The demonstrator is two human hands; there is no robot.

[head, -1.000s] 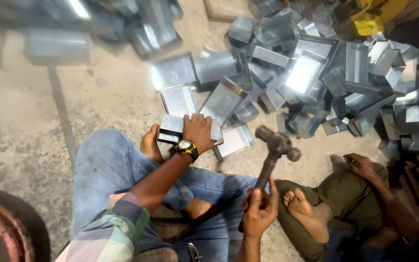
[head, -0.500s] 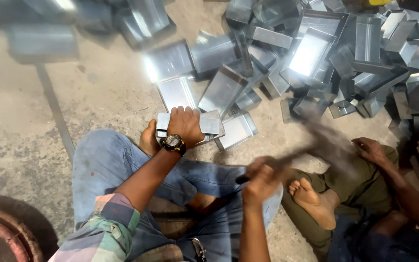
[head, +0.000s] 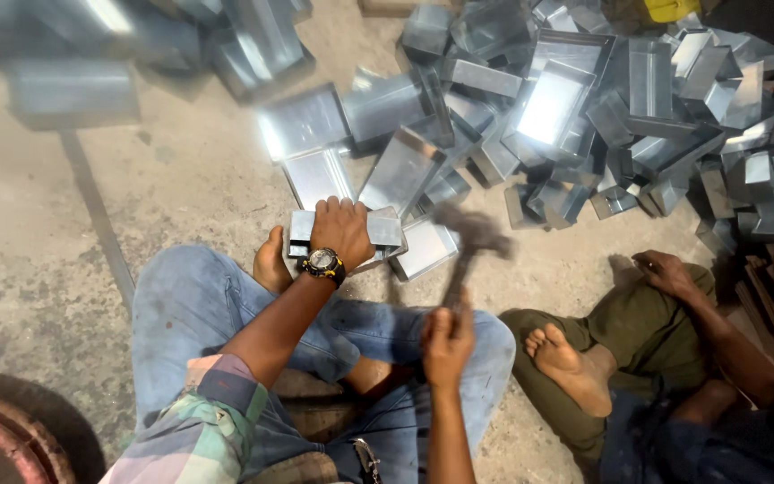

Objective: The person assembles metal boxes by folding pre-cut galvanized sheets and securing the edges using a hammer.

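Note:
My left hand [head: 340,230], with a black watch on the wrist, presses down on a folded sheet-metal box [head: 385,229] that lies on the floor in front of my crossed legs. My right hand [head: 447,339] grips the handle of a hammer [head: 469,237]. The hammer head is blurred and hangs just right of the box, above a flat metal tray [head: 425,249]. My bare left foot [head: 272,262] rests against the box's near-left side.
A big heap of shiny sheet-metal boxes and trays [head: 584,108] fills the floor ahead and to the right. Another person sits at my right, with a bare foot [head: 568,366] and a hand [head: 665,270] on an olive-trousered knee. A rusty round rim [head: 11,444] is at bottom left.
The hammer swung from upright to far right and low, and now stands raised again beside the box. My left hand has stayed pressed on the box.

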